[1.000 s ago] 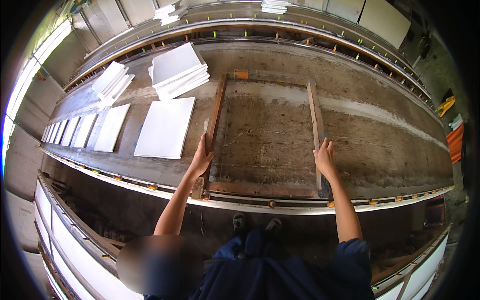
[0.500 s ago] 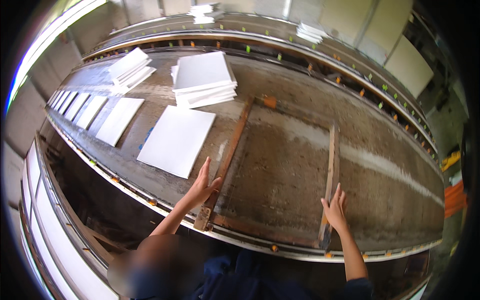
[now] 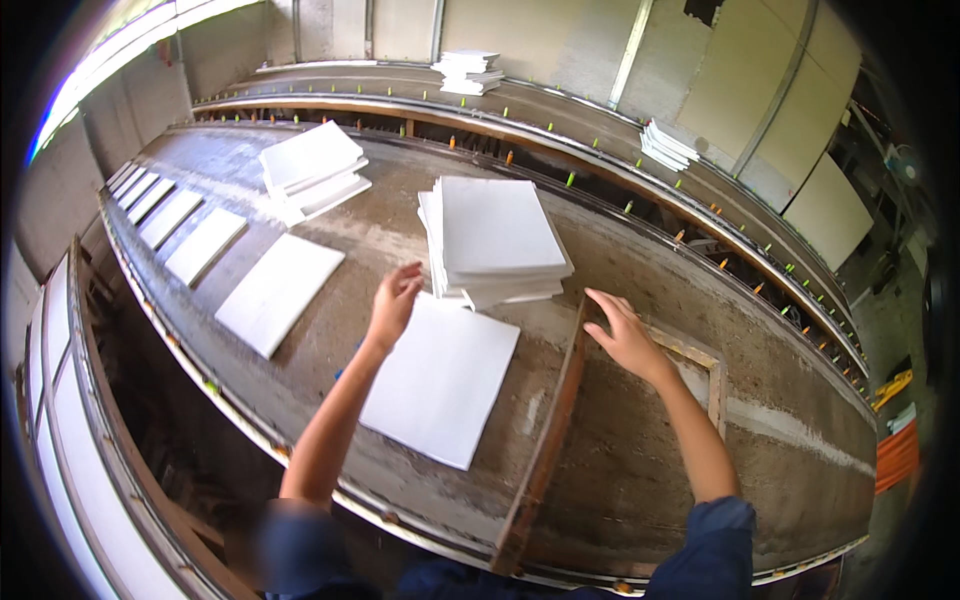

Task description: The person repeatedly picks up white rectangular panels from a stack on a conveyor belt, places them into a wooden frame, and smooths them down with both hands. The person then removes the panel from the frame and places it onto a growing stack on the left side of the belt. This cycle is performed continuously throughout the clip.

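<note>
On the long brown table lies a stack of white rectangular sheets or panels, its layers slightly uneven. My left hand is just left of the stack's near corner, above a single white panel lying flat; its fingers are apart and hold nothing. To the stack's right, my right hand hovers over the far end of a wooden frame, fingers stretched toward the stack. The frame rests on the table, partly hidden by my right arm.
A row of white panels runs along the table's left side, with another stack behind. Across a gap stands a second long table carrying two white stacks. Small green and orange pegs line the rails. White panels stand low at left.
Both hands have left the sides of the wooden frame and reached forward to either side of the white stack. The view has shifted, so the table's things appear lower and farther right.
</note>
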{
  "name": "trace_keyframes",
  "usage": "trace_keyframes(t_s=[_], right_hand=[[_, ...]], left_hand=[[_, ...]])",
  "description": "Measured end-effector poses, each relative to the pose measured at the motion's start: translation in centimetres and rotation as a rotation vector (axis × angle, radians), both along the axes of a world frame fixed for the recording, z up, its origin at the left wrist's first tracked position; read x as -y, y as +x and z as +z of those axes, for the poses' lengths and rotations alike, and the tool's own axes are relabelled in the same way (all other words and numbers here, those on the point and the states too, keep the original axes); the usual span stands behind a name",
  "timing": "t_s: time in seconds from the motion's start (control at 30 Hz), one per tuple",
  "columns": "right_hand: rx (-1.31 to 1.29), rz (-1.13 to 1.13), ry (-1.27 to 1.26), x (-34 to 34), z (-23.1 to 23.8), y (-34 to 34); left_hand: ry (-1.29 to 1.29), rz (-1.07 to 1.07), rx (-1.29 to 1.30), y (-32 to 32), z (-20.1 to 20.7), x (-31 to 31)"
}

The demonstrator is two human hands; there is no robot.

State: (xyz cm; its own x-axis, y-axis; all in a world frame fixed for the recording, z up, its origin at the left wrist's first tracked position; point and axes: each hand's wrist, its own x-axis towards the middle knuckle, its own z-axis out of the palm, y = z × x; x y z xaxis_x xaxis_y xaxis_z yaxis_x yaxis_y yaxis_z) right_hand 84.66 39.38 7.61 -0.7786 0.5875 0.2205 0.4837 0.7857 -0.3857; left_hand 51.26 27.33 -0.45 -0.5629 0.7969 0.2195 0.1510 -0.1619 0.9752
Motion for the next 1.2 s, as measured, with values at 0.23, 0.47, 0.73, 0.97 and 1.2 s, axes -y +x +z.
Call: trace_keyframes(t_s=[0.23,0.47,0.73,0.97,1.2], right_hand=[[-0.341,-0.322,-0.019,-8.1,-7.9,-11.2],[-0.368,-0.568,0.045,-9.0,-8.4,-14.9],[-0.805,-0.513,-0.238,-7.6,-4.1,-14.5],[-0.836,-0.437,-0.549,-1.3,2.2,-5.7],[-0.897,-0.537,-0.445,3.5,3.9,4.9]], left_hand=[[-0.080,-0.155,0.218,-2.1,-2.4,-6.5],[-0.158,0.024,-0.119,-1.5,-1.9,-8.6],[0.004,-0.209,0.293,-2.4,-0.5,-6.8],[0.133,-0.571,0.230,0.9,3.7,-2.3],[0.034,-0.776,0.161,11.8,4.4,1.0]])
